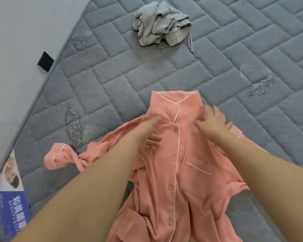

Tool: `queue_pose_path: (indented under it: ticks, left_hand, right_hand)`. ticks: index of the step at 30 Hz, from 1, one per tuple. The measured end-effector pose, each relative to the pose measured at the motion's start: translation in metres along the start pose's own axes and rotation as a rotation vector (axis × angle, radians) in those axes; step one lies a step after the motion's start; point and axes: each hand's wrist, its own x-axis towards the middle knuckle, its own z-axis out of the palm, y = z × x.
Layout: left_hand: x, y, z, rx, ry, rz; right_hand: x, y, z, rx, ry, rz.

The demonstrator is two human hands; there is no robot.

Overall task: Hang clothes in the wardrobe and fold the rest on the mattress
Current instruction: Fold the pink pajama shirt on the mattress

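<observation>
A pink button-up pyjama shirt (pixel 187 172) with white piping lies face up on the grey quilted mattress (pixel 164 75), collar pointing away from me. My left hand (pixel 151 132) is on its left chest near the shoulder, thumb stretched toward the collar and fingers curled into the fabric. My right hand (pixel 214 120) lies on the right shoulder with its fingers spread flat, slightly blurred. The shirt's left sleeve (pixel 59 158) trails out crumpled to the left. A crumpled grey garment (pixel 160 23) with a drawstring sits farther up the mattress.
The mattress edge (pixel 42 88) runs diagonally along the left, with pale floor beyond it. A printed label (pixel 11 193) lies at the mattress's lower-left corner. A small black tag (pixel 45 61) sticks out at the edge.
</observation>
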Motion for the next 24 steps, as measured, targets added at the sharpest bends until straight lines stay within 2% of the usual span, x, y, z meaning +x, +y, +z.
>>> queue_pose_path:
  ticks: [2,4,7,9,12,13,14,16,18,20,22,24]
  left_hand:
    - [0.016,0.018,0.012,0.147,0.078,0.102]
    - [0.037,0.029,0.013,0.353,0.253,0.352]
    - [0.051,0.03,0.003,0.697,0.426,0.541]
    - [0.058,0.018,-0.006,0.759,0.436,0.505]
    - [0.065,-0.017,-0.008,0.842,0.58,0.375]
    - [0.065,-0.025,-0.007,0.894,0.647,0.335]
    - [0.065,-0.031,-0.007,0.928,0.723,0.314]
    - [0.065,-0.029,-0.011,0.919,0.841,0.339]
    - [0.066,-0.015,-0.015,0.895,0.801,0.404]
    - [0.066,-0.002,-0.017,0.906,0.689,0.537]
    - [0.066,0.007,-0.02,0.9,0.546,0.591]
    - [0.069,0.009,-0.027,0.916,0.429,0.56]
  right_hand:
    - [-0.009,0.037,0.014,-0.154,-0.024,0.101]
    - [-0.02,0.076,0.017,-0.285,-0.003,0.179]
    - [-0.025,0.123,0.0,-0.537,0.074,0.039]
    - [-0.031,0.154,-0.025,-0.547,0.168,0.059]
    - [-0.048,0.201,-0.061,-0.571,0.314,0.394]
    - [-0.056,0.208,-0.065,-0.615,0.323,0.453]
    - [-0.06,0.208,-0.063,-0.646,0.312,0.436]
    - [-0.057,0.187,-0.049,-0.57,0.293,0.227]
    - [-0.043,0.141,-0.033,-0.324,0.252,0.044]
    - [-0.022,0.089,-0.016,-0.053,0.138,0.017]
    - [-0.003,0.044,-0.004,0.041,0.048,0.053]
    - [0.011,0.018,0.002,0.055,-0.015,0.058]
